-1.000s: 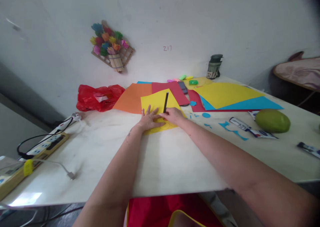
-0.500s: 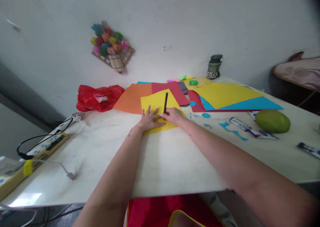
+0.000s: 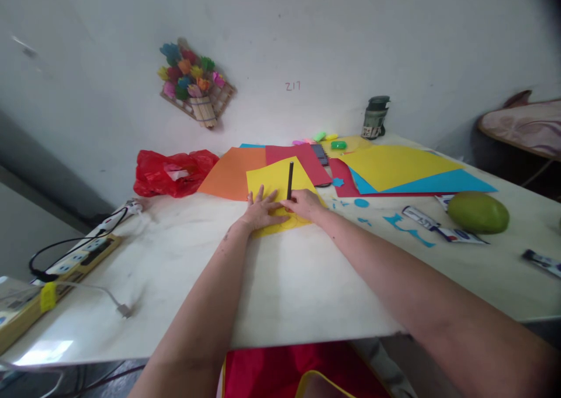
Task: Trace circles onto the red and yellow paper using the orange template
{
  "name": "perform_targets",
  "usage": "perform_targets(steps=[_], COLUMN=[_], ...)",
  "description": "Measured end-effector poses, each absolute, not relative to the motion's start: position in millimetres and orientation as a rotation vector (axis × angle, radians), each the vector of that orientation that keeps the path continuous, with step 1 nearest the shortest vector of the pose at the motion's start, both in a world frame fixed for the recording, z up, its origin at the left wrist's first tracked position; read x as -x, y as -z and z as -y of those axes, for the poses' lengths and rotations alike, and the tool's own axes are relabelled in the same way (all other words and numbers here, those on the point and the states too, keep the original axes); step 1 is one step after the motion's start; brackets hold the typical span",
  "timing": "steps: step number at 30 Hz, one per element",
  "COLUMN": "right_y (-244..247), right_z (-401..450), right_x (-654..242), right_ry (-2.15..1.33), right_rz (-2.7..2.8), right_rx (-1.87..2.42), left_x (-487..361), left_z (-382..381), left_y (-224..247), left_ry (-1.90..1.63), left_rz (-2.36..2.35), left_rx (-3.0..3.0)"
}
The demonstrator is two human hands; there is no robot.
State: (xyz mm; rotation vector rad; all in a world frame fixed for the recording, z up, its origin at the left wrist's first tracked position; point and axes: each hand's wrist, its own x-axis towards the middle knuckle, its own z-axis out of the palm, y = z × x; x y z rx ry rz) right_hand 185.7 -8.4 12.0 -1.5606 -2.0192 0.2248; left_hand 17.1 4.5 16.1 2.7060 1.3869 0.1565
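Note:
A yellow sheet point(image 3: 276, 179) lies at the middle of the table, partly over orange paper point(image 3: 232, 173) and red paper point(image 3: 298, 158). My left hand point(image 3: 259, 212) rests flat on the sheet's left part with its fingers spread. Upright in my right hand point(image 3: 305, 203) is a black pen point(image 3: 290, 179), pinched between thumb and fingers, its lower end at the sheet. Faint curved lines show on the yellow sheet near my fingers. The pen's tip is too small to make out.
Blue scraps point(image 3: 409, 229), glue tubes point(image 3: 462, 235) and a green fruit point(image 3: 478, 212) lie to the right. Behind them are yellow paper point(image 3: 394, 164) and a bottle point(image 3: 375, 117). A red plastic bag point(image 3: 153, 173) and a power strip point(image 3: 94, 252) are at the left.

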Motion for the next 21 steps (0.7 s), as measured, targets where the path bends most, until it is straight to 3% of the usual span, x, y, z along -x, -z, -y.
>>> perform_targets(steps=[21], right_y=[-9.3], right_z=[4.9], right_x=[-187.6], right_ry=[-0.231], right_rz=[2.010], right_rx=[1.541], left_x=[-17.6], left_z=[-3.4], left_y=[-18.0], left_ry=[-0.147], left_rz=[-1.386], left_rx=[-2.697])
